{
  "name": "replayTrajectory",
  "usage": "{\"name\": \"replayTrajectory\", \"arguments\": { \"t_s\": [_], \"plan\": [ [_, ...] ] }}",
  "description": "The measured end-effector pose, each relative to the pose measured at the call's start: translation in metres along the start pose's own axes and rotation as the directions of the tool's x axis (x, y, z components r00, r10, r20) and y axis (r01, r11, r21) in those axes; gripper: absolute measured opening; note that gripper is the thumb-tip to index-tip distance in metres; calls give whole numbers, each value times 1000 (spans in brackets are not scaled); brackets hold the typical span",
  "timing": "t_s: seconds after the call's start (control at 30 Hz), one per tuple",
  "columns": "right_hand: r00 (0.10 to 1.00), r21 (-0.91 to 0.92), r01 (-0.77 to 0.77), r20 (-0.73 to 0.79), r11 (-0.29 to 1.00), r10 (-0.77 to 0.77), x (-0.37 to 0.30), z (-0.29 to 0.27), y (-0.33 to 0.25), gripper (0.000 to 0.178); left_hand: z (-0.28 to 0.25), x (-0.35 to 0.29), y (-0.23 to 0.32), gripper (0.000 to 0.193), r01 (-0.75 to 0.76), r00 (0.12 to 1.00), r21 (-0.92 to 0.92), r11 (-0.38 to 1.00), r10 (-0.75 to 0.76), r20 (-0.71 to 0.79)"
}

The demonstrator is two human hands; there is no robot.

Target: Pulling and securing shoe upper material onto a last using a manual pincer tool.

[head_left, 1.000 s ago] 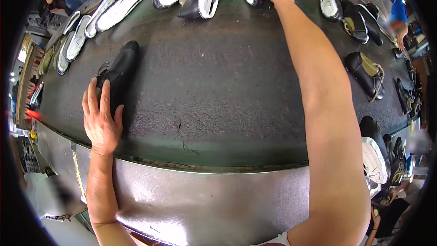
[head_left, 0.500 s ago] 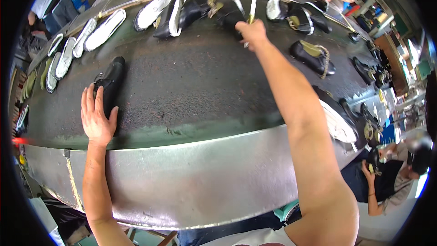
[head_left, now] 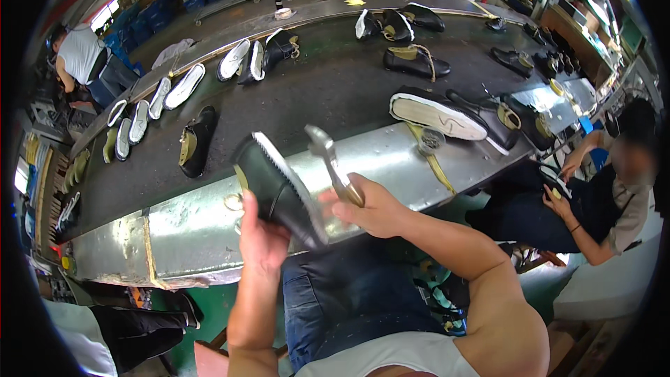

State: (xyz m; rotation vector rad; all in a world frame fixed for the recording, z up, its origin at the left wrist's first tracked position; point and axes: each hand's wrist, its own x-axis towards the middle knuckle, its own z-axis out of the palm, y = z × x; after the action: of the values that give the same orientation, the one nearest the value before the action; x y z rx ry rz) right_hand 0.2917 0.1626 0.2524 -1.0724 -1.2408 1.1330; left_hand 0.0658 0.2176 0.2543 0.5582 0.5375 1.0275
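Over the near metal edge, my left hand grips a black shoe tilted on its side. White stitching runs along the sole edge, which faces right. My right hand is closed on a hammer; its shiny metal head points up and away, beside the shoe's sole. My right fingertips are close to the shoe's lower end, but blur hides whether they touch it. Left of these, another black shoe with an olive lining stands alone on the dark belt.
Shoes with white soles line the belt's far left edge. More black shoes stand at the right, with a white-soled one near a small round container. A co-worker sits close on the right.
My left hand has left the shoe on the belt and now holds another. My right hand has come back from the far edge with the hammer. The view has shifted.
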Motion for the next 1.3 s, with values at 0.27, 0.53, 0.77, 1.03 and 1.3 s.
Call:
{"name": "replayTrajectory", "arguments": {
  "t_s": [0.27,0.53,0.77,1.03,1.3],
  "plan": [
    [944,168,-294,-106,941,314,14,-155,-57,36,-54,-40,46,71,146,972,163,976,-110,-210],
    [729,-250,-556,-605,793,321,188,-314,-35,19,-81,-46,111,87,128,977,976,-174,192,-93],
    [671,-673,-738,-740,49,-43,317,-409,16,40,-67,-39,119,96,258,962,940,-223,144,-230],
    [737,-771,-516,-622,-373,266,380,-438,28,32,-57,-5,135,77,261,960,953,-155,-58,-272],
    [964,-959,-266,-266,-102,-13,311,-335,-28,37,-60,-4,122,91,117,991,733,-670,36,-125]
  ]
}}
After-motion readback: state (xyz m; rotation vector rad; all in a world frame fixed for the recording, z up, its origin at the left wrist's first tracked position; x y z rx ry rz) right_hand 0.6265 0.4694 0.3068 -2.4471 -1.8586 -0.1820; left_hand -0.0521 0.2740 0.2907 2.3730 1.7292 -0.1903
